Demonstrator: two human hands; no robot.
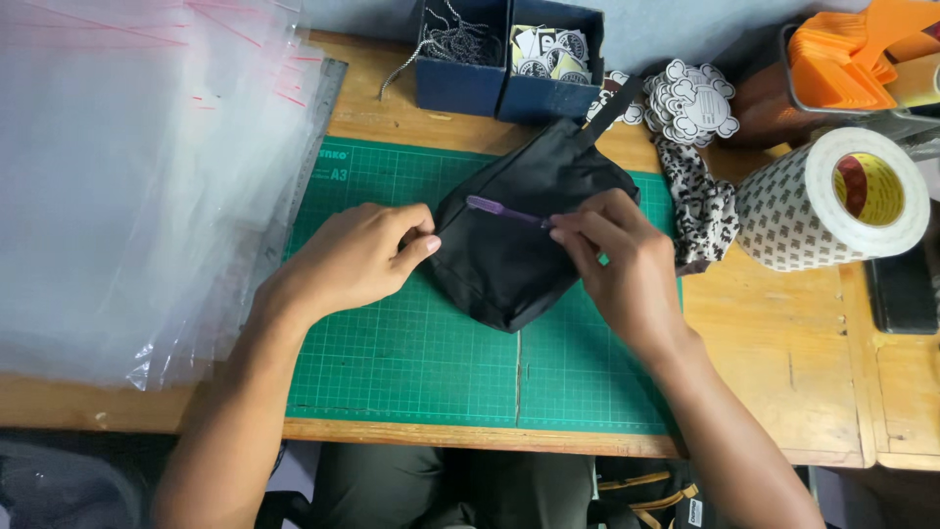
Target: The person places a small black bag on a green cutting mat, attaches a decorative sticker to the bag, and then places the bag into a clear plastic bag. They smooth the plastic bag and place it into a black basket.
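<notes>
Wooden workbench with green gridded cutting mat (411,372). Your right hand (627,264) pinched a slim purple plastic tool (504,210), its tip lying on the small black fabric pouch (519,235) at mat centre; your left hand (362,257) pinched the pouch's left edge. Work appeared under way, the pouch not bagged: clear plastic bags (127,176) lay stacked left, white tape roll (832,201) right.
</notes>
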